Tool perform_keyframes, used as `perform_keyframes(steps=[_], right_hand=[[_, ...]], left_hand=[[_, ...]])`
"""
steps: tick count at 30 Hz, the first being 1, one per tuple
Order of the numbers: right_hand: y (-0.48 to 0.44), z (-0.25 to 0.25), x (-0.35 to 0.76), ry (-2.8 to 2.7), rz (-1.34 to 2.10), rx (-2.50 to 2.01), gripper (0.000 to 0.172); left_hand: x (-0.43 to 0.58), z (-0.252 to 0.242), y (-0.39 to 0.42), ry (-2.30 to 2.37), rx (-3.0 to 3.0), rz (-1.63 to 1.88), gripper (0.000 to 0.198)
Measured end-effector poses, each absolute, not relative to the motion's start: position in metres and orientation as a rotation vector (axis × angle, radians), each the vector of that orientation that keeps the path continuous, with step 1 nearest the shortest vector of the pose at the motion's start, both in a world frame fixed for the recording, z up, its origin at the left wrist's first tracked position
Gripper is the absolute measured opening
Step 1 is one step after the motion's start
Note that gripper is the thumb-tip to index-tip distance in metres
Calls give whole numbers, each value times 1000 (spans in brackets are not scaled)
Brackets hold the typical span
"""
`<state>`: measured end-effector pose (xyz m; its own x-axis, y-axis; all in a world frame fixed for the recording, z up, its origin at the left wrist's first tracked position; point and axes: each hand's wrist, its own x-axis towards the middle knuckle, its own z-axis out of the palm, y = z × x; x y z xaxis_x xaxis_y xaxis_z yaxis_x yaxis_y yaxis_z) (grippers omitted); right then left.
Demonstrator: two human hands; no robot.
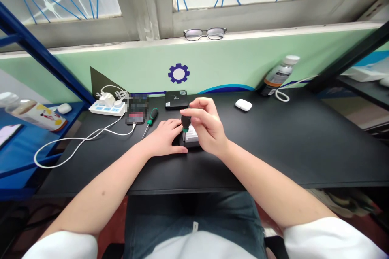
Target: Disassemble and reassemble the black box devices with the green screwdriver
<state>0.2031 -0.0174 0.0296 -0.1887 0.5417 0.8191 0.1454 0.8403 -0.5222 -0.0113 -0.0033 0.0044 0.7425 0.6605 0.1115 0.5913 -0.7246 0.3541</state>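
Observation:
My right hand holds a screwdriver with a black and green handle, its fingers at the handle. The driver stands almost upright, its shaft pointing down at a flat black box with a white label. Against the left side of this box lies my left hand, fingers along its far side and thumb along its near edge, gripping it. The right hand hides part of the box. Left of my left hand, a second green and black screwdriver rests on the black desk.
Behind my hands lies another black box. A plugged-in phone, a white cable and a power strip sit on the left. A white earbud case and a bottle are on the right. Glasses rest on the sill.

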Motion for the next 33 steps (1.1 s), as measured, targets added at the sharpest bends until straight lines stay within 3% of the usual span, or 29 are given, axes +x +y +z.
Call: perform_keyframes(steps=[4,8,12,16,22,27,32,33], right_hand=[[-17,33,204,-1728,371,-499,34],[-18,31,201,-1685,452,-504,15],[-20,24,197,-1609,665,-525,33],[-22,23,196,-1606,770,-491,24],[-19,29,203,-1725,474,-540,30],[-17,34,206,-1743,398,-485,35],[-19,34,201,-1694,468,-527,11],[-20,33,200,-1679,511,-542,15]], left_hand=[[-11,5,-3,979,2646,336,76],[-11,5,-4,992,2626,329,75],[-12,3,-4,1040,2597,308,76],[-13,1,-3,1005,2624,320,79],[-12,3,-3,997,2663,324,71],[-11,6,-3,982,2656,333,78],[-12,5,-4,993,2633,314,74],[-13,4,-4,1006,2619,309,72]])
